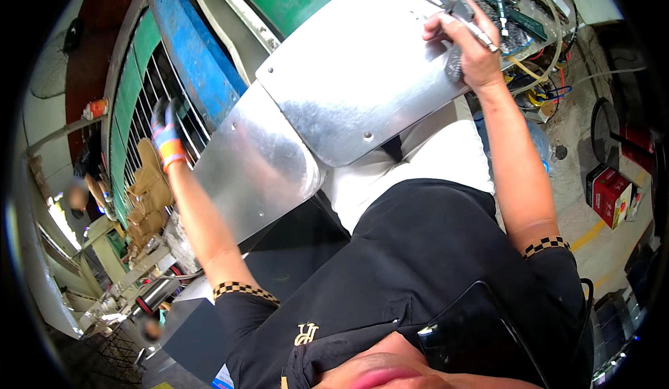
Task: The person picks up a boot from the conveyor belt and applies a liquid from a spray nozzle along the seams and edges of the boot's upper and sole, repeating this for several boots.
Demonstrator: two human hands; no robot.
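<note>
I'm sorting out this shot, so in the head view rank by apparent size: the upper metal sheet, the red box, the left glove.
1. upper metal sheet, largest by far.
2. red box.
3. left glove; close to the box in apparent size, and nearness differs, so that order is unsure.

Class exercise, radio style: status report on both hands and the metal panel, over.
Left hand gloved, gripping the bent aluminium sheet at its far edge. Right hand bare, holding a pencil-like tool on the sheet's top corner. Nothing between them.

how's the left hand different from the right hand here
The left hand wears a blue and grey glove with an orange cuff; the right hand is bare. The left hand is at the left edge of the metal sheet, while the right hand holds a slim tool at the far edge. Both arms reach out toward the same sheet.
</note>
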